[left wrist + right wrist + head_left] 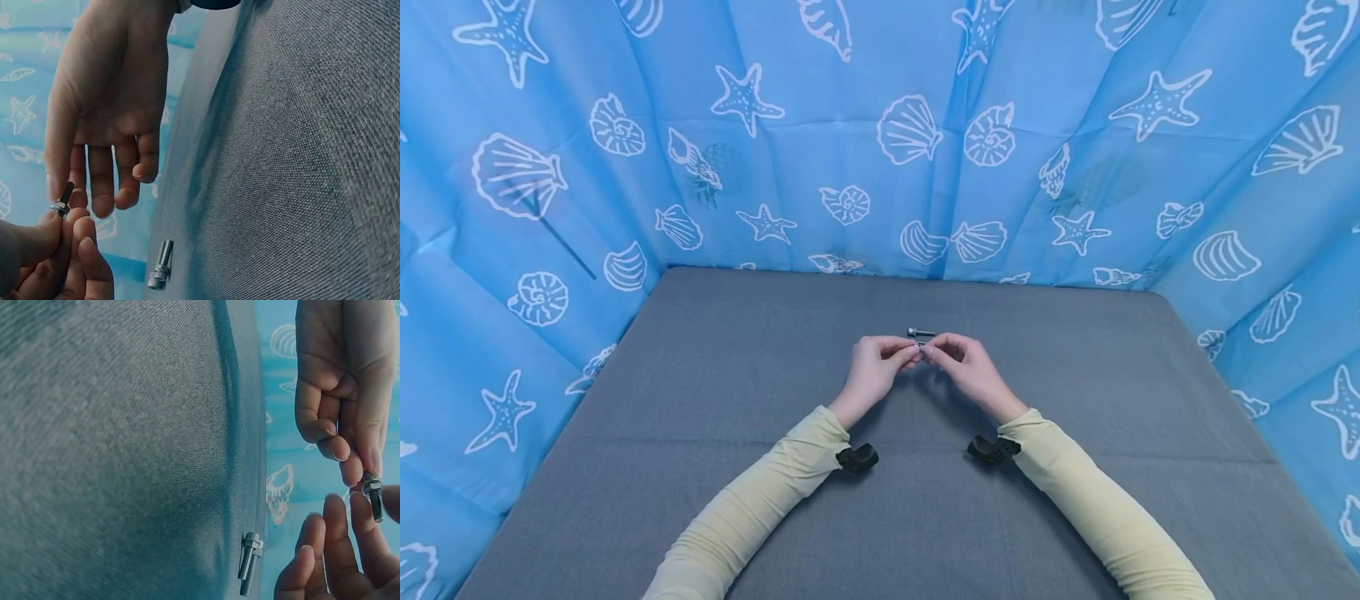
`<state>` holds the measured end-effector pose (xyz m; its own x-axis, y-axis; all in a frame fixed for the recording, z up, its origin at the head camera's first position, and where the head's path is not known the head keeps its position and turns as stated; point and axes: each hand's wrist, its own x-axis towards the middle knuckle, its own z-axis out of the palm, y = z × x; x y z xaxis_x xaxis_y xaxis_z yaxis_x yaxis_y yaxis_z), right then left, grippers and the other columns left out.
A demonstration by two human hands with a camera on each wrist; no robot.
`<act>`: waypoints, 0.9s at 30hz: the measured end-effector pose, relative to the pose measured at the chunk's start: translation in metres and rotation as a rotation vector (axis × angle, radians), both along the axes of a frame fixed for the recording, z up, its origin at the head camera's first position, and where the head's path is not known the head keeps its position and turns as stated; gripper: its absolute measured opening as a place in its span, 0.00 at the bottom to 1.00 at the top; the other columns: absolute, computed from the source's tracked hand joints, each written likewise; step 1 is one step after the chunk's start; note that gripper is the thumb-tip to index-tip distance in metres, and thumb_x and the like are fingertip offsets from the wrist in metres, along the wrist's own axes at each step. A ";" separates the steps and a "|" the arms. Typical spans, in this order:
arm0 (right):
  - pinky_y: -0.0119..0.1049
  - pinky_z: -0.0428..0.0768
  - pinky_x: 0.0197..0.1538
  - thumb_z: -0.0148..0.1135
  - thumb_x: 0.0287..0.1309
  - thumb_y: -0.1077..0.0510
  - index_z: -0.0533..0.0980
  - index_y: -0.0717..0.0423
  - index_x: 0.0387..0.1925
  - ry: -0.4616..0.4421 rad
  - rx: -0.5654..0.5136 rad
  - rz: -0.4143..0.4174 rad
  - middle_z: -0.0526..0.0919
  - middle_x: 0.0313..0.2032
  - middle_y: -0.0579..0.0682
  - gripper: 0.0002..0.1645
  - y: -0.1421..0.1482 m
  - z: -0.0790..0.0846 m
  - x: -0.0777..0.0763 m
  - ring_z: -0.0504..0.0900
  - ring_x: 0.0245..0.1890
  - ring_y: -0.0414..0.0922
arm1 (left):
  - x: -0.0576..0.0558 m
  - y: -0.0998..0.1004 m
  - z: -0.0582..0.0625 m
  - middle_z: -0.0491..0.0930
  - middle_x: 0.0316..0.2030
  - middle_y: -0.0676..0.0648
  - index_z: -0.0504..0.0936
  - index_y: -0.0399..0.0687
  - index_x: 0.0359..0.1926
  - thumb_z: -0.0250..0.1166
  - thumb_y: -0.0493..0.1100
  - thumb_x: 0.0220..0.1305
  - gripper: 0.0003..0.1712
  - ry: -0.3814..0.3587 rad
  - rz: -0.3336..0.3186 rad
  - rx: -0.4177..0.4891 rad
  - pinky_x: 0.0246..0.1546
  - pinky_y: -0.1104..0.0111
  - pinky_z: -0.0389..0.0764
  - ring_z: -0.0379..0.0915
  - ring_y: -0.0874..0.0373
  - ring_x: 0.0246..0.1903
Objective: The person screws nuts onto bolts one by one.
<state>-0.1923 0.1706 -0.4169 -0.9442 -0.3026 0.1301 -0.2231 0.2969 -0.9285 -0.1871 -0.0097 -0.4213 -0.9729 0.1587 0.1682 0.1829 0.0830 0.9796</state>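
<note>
Over the table, my left hand (pixel 871 369) and right hand (pixel 968 371) meet at the fingertips around a small silver bolt (pixel 376 501) with a nut or washer on it. In the left wrist view, the left hand (pixel 44 256) pinches the bolt by its thicker part between thumb and index finger. The right hand (pixel 119 94) has its thumb and index finger at the threaded end, pinching it from either side; its other fingers are spread. Just beyond the hands, silver bolts (pixel 250 559) lie close together on the table.
A grey cloth covers the table (pixel 737 367). Blue curtains (pixel 820 150) with white shells and starfish hang behind it and along both sides. Black wrist cameras sit at both sleeve cuffs, low over the cloth.
</note>
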 end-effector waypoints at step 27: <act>0.41 0.76 0.47 0.59 0.66 0.53 0.78 0.60 0.43 0.011 0.031 -0.004 0.81 0.41 0.57 0.14 0.001 0.002 0.000 0.78 0.44 0.55 | 0.002 0.003 0.003 0.85 0.31 0.46 0.86 0.36 0.41 0.64 0.37 0.64 0.09 0.014 0.018 -0.040 0.36 0.66 0.84 0.83 0.54 0.32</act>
<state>-0.1924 0.1719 -0.4152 -0.9439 -0.3030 0.1313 -0.2323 0.3268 -0.9161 -0.1856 -0.0065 -0.4178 -0.9733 0.1477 0.1756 0.1946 0.1258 0.9728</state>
